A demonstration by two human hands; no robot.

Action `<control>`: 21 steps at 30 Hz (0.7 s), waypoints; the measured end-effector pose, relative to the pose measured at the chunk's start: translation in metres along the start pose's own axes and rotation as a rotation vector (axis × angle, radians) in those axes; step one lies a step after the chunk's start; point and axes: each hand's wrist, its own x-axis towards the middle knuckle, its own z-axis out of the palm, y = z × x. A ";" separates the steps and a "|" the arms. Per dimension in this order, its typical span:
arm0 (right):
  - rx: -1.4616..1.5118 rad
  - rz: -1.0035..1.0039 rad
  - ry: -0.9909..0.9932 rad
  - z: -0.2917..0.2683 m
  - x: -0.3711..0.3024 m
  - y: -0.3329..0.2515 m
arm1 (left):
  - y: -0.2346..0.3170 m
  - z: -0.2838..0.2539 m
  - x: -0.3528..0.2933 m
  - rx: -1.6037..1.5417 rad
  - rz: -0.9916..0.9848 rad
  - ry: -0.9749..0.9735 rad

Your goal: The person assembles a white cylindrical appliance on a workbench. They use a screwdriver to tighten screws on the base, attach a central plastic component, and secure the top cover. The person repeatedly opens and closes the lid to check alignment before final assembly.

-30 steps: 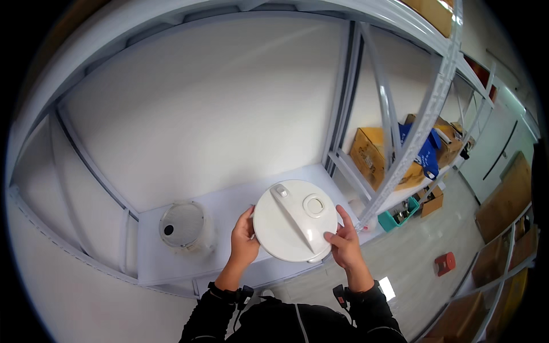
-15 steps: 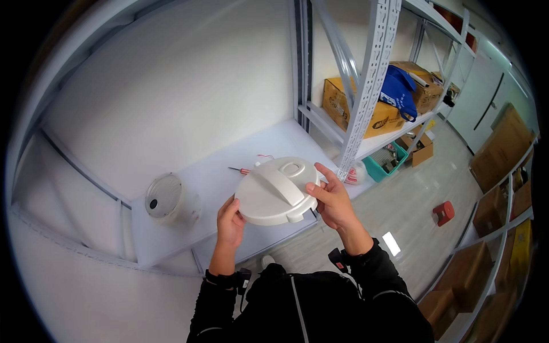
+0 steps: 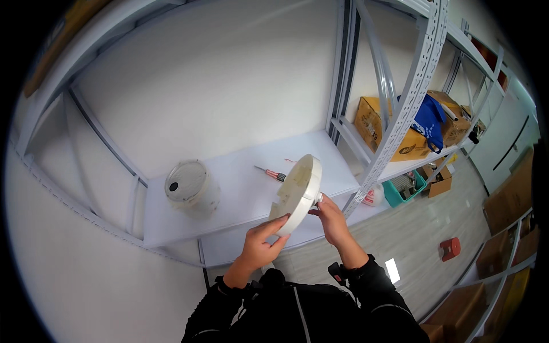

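Both hands hold a round white plastic lid (image 3: pixel 297 191), tipped up on edge so its ribbed underside faces left. My left hand (image 3: pixel 260 240) grips the lid's lower rim from below. Fingers of my right hand (image 3: pixel 330 216) press on its outer face at the right. A white round pot body (image 3: pixel 191 187) with a perforated top stands on the white shelf (image 3: pixel 240 194) to the left, apart from the lid. A small screwdriver (image 3: pixel 272 172) with a red handle lies on the shelf just behind the lid.
Grey perforated shelf uprights (image 3: pixel 400 108) rise to the right. Cardboard boxes (image 3: pixel 389 128) and a blue bag (image 3: pixel 429 123) sit on the neighbouring shelf. A teal crate (image 3: pixel 403 191) and a red stool (image 3: pixel 450 248) are on the floor below.
The lid went from lying flat, top face up, to standing on edge with its underside showing. My view swung left, and the screwdriver on the shelf has come into sight.
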 end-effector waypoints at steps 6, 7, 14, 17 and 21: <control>0.112 -0.113 -0.129 0.025 0.004 -0.005 | -0.004 -0.004 -0.003 -0.113 -0.129 0.092; 0.139 -0.113 -0.165 0.033 0.003 -0.013 | -0.006 -0.006 -0.003 -0.097 -0.129 0.081; 0.134 -0.204 -0.198 0.063 0.016 -0.013 | -0.007 -0.018 0.005 0.127 -0.034 0.030; 0.059 -0.310 -0.146 0.089 0.022 -0.014 | -0.008 -0.034 0.006 0.211 0.061 0.068; 0.039 -0.268 -0.201 0.114 0.039 -0.012 | -0.011 -0.066 0.006 0.296 0.066 -0.027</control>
